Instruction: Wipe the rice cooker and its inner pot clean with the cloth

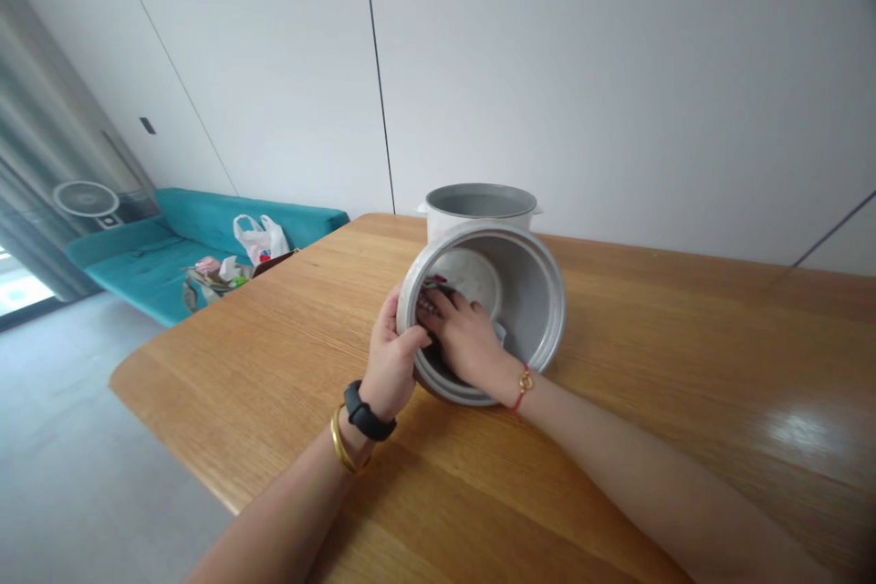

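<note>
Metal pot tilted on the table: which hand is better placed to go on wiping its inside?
Right. The right hand is already inside the metal pot, pressing a cloth against its wall. The left hand grips the rim, holding the pot tilted.

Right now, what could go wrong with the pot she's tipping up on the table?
The metal pot is tilted on its edge, steadied only by the left hand on its rim; it might slip and clatter on the wooden table. The right hand presses a cloth inside, which could push it into the cooker body standing close behind.
</note>
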